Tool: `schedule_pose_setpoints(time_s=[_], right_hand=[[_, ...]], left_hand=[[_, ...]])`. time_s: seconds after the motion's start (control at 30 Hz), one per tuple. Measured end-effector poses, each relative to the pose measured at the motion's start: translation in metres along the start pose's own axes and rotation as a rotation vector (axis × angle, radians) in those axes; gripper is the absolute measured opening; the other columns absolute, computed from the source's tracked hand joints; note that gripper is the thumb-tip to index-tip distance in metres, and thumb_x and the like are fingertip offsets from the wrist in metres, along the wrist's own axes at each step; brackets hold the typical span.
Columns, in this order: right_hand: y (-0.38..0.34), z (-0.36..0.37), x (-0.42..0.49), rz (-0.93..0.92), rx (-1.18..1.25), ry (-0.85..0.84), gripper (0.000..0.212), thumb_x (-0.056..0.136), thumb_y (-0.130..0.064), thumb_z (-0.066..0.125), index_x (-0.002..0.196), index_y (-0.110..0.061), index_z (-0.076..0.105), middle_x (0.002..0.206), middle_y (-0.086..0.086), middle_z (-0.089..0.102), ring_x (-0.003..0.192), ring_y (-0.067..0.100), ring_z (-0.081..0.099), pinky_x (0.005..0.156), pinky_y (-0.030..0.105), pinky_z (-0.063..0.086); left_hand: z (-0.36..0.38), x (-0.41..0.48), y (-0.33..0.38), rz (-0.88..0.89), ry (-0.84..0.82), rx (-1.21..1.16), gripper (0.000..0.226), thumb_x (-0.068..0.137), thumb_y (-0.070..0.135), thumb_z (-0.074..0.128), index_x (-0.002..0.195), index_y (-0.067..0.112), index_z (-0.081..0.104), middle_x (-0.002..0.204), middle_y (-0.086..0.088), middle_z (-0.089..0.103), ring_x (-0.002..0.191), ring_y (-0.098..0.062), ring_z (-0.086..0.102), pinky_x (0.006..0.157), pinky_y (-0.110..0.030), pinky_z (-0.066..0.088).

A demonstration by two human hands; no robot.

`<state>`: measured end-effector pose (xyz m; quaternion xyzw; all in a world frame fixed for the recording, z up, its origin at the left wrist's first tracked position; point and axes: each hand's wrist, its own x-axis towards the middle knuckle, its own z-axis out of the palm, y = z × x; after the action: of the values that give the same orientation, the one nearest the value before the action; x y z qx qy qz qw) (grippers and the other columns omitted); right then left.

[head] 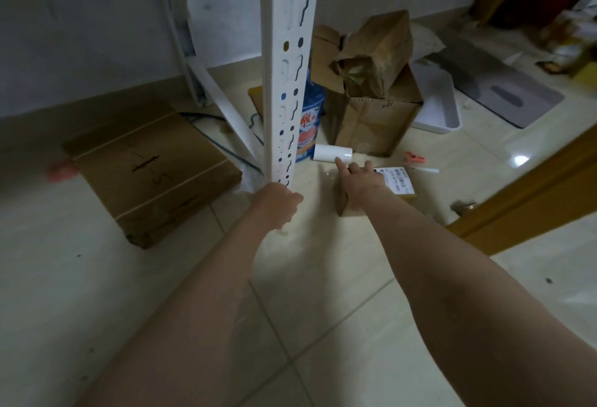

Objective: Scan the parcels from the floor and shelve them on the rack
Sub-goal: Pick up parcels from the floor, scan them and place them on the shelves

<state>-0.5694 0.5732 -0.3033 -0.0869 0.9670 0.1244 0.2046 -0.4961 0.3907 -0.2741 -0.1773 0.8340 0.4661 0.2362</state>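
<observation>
1. On the tiled floor point(323, 293) just right of the rack's foot lies the small brown parcel point(347, 208), with its shipping label point(394, 179) facing up.
2. Our right hand point(361, 180) reaches out over the parcel with fingers straight and spread. The index finger points at a white roll point(332, 153) just beyond, and we cannot tell whether it touches the roll or whether the palm rests on the box.
3. Our left hand point(277, 206) is curled round the rack upright point(287, 83) near its base, bracing us.
4. We judge the parcel light and fairly stiff: a compact cardboard box that one hand can lift. Its tape may be a little slick.
5. We would grip it across the two long sides, thumb on one and fingers on the other, so the label stays uncovered for scanning.
6. The white roll looks free to roll if nudged, so we keep our fingers clear of it.
7. Room is open toward us across bare tile. To the right, the wooden door frame point(533, 187) hems the path.
8. Behind the parcel, the stacked cartons point(374, 90) and a blue water bottle point(311, 122) crowd the space.
9. A flat carton point(151, 170) lies well apart, left of the upright.
10. Lifting up and back toward us avoids the upright's slotted edge.
</observation>
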Motion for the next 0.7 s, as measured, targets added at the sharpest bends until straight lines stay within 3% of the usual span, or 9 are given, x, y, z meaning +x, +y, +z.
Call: schedule_pose_setpoints(time_s=[0.1,0.2,0.27,0.3,0.37,0.5,0.6,0.67,0.7], right_hand=[[-0.003,-0.003,-0.007,-0.061,-0.038,-0.007,0.097,0.088,-0.017,0.069,0.159,-0.013,0.003,0.158,0.012,0.021,0.146,0.04,0.015,0.11,0.05,0.035],[-0.008,-0.001,-0.03,-0.163,-0.065,0.051,0.088,0.077,-0.033,0.079,0.147,-0.008,0.032,0.14,0.012,0.038,0.129,0.032,0.035,0.104,0.042,0.04],[-0.014,0.001,-0.052,-0.211,-0.027,0.078,0.086,0.071,-0.042,0.081,0.14,-0.011,0.041,0.134,0.009,0.043,0.122,0.028,0.039,0.101,0.039,0.039],[-0.015,0.0,-0.066,-0.223,-0.003,0.09,0.085,0.07,-0.043,0.081,0.138,-0.012,0.041,0.133,0.008,0.043,0.121,0.027,0.039,0.1,0.038,0.038],[-0.015,-0.01,-0.093,-0.232,0.054,0.108,0.086,0.068,-0.04,0.081,0.139,-0.014,0.041,0.134,0.007,0.042,0.123,0.027,0.038,0.1,0.038,0.036],[-0.001,-0.062,-0.154,-0.273,0.195,0.165,0.09,0.063,-0.032,0.082,0.141,-0.017,0.039,0.137,0.004,0.042,0.124,0.026,0.037,0.099,0.038,0.035],[0.01,-0.111,-0.205,-0.334,0.223,0.208,0.091,0.063,-0.023,0.08,0.143,-0.019,0.039,0.141,0.002,0.042,0.127,0.025,0.037,0.101,0.038,0.036],[0.018,-0.142,-0.242,-0.361,0.222,0.26,0.092,0.06,-0.02,0.08,0.143,-0.019,0.041,0.142,0.001,0.044,0.127,0.024,0.04,0.101,0.039,0.038],[0.022,-0.157,-0.26,-0.372,0.22,0.297,0.092,0.057,-0.02,0.08,0.142,-0.019,0.043,0.141,0.001,0.047,0.126,0.024,0.042,0.1,0.04,0.041]], left_hand=[[0.004,0.001,-0.001,-0.033,-0.019,-0.087,0.028,0.104,0.02,0.049,0.076,0.016,0.053,0.078,0.0,0.059,0.065,-0.013,0.056,0.063,-0.03,0.051],[0.008,-0.007,-0.004,-0.067,-0.035,-0.194,0.028,0.103,0.013,0.051,0.075,0.014,0.049,0.077,-0.004,0.053,0.063,-0.016,0.052,0.054,-0.024,0.044],[0.01,-0.013,-0.01,-0.033,0.02,-0.17,0.016,0.098,0.018,0.059,0.087,0.008,0.056,0.091,-0.011,0.059,0.08,-0.024,0.061,0.07,-0.031,0.052],[0.011,-0.017,-0.016,-0.009,0.058,-0.117,0.023,0.093,0.024,0.065,0.104,0.004,0.059,0.105,-0.014,0.063,0.094,-0.028,0.064,0.083,-0.037,0.056],[0.01,-0.041,-0.019,0.024,0.08,-0.039,0.063,0.081,0.031,0.078,0.132,0.007,0.049,0.126,-0.013,0.06,0.113,-0.03,0.061,0.096,-0.045,0.053],[-0.001,-0.089,-0.012,0.062,0.064,0.047,0.103,0.05,0.048,0.082,0.139,0.012,0.042,0.13,-0.007,0.056,0.118,-0.026,0.057,0.098,-0.047,0.052],[-0.022,-0.141,0.044,0.003,0.028,-0.207,0.077,0.063,0.043,0.068,0.131,0.013,0.051,0.132,-0.014,0.056,0.116,-0.026,0.058,0.097,-0.047,0.051],[-0.04,-0.187,0.093,-0.095,0.011,-0.394,0.044,0.084,0.033,0.065,0.122,0.014,0.053,0.132,-0.014,0.055,0.103,-0.019,0.056,0.081,-0.038,0.047],[-0.045,-0.203,0.11,-0.151,-0.006,-0.426,0.041,0.092,0.035,0.062,0.126,0.015,0.051,0.13,-0.01,0.054,0.097,-0.015,0.054,0.075,-0.035,0.044]])
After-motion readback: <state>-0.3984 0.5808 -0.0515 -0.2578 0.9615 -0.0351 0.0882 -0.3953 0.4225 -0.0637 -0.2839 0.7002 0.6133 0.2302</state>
